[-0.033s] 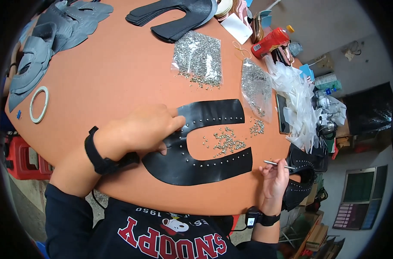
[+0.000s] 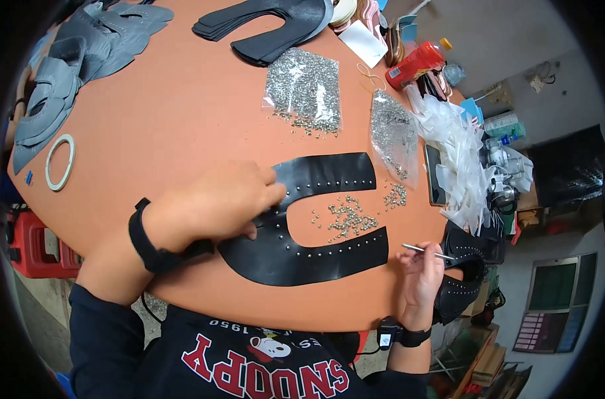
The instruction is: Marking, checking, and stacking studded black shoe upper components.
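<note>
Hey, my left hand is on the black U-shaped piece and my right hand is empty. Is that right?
Not quite: your right hand isn't empty. The head view shows it holding a slim metal rod. Your left hand is on the black U-shaped piece, as you said.

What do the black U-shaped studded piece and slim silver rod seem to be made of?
Black U-shaped studded piece: leather or imitation, can't tell which; satin finish, smooth with soft sheen. Slim silver rod: probably polished metal, judging by its bright grey shine.
</note>
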Tool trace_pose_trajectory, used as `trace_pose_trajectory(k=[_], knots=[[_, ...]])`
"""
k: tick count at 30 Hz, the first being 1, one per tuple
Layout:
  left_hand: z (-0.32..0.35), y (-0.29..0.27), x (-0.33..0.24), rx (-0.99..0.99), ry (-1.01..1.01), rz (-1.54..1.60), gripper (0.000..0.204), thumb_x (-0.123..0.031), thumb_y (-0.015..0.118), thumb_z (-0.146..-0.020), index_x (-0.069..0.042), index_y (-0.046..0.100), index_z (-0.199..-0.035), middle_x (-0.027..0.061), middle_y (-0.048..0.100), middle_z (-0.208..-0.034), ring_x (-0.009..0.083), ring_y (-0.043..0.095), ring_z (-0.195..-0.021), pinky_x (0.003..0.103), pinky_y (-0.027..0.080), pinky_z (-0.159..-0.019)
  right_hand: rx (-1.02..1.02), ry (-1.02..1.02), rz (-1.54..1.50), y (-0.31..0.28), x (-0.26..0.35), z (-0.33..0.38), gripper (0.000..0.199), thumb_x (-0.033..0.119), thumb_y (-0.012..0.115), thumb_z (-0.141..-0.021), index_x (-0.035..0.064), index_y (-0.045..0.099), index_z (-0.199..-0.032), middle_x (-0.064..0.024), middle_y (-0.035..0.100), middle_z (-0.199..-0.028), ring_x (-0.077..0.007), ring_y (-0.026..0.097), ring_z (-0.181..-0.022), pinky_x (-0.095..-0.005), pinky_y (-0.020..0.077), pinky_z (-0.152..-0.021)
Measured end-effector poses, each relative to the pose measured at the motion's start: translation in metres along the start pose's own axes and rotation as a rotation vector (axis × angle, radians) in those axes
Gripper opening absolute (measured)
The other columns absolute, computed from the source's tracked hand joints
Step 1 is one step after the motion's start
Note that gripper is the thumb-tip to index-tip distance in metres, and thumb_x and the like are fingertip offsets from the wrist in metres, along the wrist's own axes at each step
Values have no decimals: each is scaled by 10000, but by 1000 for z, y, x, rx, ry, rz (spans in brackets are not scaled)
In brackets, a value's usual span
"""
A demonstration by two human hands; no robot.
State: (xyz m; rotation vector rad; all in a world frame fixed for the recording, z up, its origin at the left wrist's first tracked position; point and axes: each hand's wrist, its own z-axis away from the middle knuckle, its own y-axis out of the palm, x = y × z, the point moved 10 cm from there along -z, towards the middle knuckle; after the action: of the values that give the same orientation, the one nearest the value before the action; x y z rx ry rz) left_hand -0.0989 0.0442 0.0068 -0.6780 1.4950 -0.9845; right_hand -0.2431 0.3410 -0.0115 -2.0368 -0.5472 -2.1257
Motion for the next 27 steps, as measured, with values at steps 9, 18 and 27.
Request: trace_pose_trajectory(k=[9, 18, 27], knots=[[3, 35, -58, 142, 245, -100, 521, -204, 756, -684, -70, 557, -1147, 99, 509, -1171, 266, 470, -1160, 367, 393, -925, 180, 22, 334, 44, -17, -21, 160, 163, 479, -993, 28, 563, -1000, -75, 629, -895, -139, 616, -828, -272, 517, -776], [9, 32, -53, 214, 290, -18, 510, -179, 759, -677, -96, 584, -1149, 116, 495, -1204, 273, 440, -1210, 378, 392, -934, 194, 77, 248, 43, -11, 8, 195, 185, 468, -996, 9, 542, -1033, -110, 639, -916, -183, 663, -790, -301, 559, -746], [13, 30, -50, 240, 259, -16, 530, -163, 747, -687, -114, 601, -1194, 121, 478, -1314, 297, 374, -1309, 403, 370, -1007, 288, -51, 394, 58, -11, 28, 183, 129, 470, -988, -29, 539, -1051, -127, 637, -942, -202, 673, -836, -289, 547, -728]])
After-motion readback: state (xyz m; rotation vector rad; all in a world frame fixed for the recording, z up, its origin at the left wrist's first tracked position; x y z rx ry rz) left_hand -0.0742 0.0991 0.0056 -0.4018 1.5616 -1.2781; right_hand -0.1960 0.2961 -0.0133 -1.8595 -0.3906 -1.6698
